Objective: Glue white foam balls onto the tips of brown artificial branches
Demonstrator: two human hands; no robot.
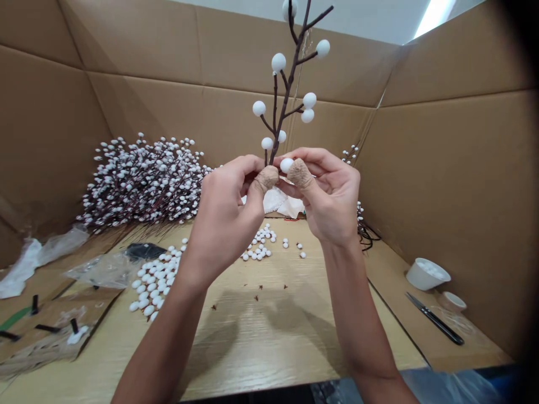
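Left hand [223, 219] closes around the base of an artificial berry branch [290, 73], thumb and fingers pinching the dark twig, which rises above the hands with a slight lean to the right and carries round white berries on its side shoots. Right hand [328, 196], curled nearly shut, pinches a single white berry [287, 165] between thumb and forefinger, just beside the twig's lower end. Each thumb wears a tan fabric wrap [300, 173]; the two wraps nearly touch. Both forearms [362, 320] rise from the bottom of the view, wrists bent, elbows out of frame.

Behind and left of the left hand, a dense heap of finished berry branches [143, 182] piles against a cardboard wall [442, 168]. Loose white berries [154, 280] spread across the light wooden desk [252, 348] just below the left wrist, with a smaller scatter [259, 247] beneath the hands, and brown bits [259, 289] lie nearer the person. A white cloth [282, 202], partly hidden by the hands, sits directly behind them. To the right of the right hand stand a white bowl of berries [427, 274] and a small white cup [453, 301], beside a black-handled knife [435, 320]. Dark wires [365, 235] bunch just beyond the right hand. Clear plastic bags [107, 269] and black strips [36, 306] lie well left of the left hand.
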